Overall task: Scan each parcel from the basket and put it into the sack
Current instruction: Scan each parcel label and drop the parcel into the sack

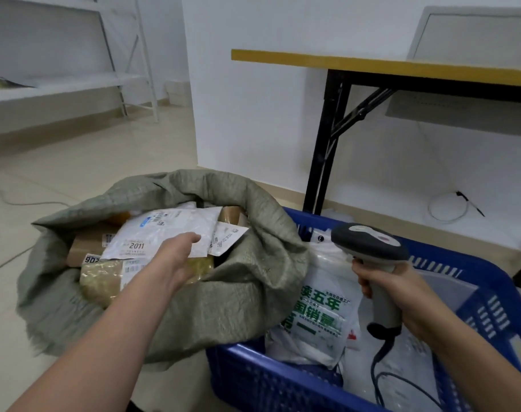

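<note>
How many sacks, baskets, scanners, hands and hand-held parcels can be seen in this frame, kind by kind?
sack: 1
basket: 1
scanner: 1
hands: 2 (left hand, right hand)
parcels held in a hand: 1 (white parcel, in the left)
Total: 6

The tiled floor (90, 162) carries the green sack (241, 295) and, touching it, the blue basket (253, 379). A desk (372, 65) stands behind them; a thin cable (18, 201) trails at left.
</note>
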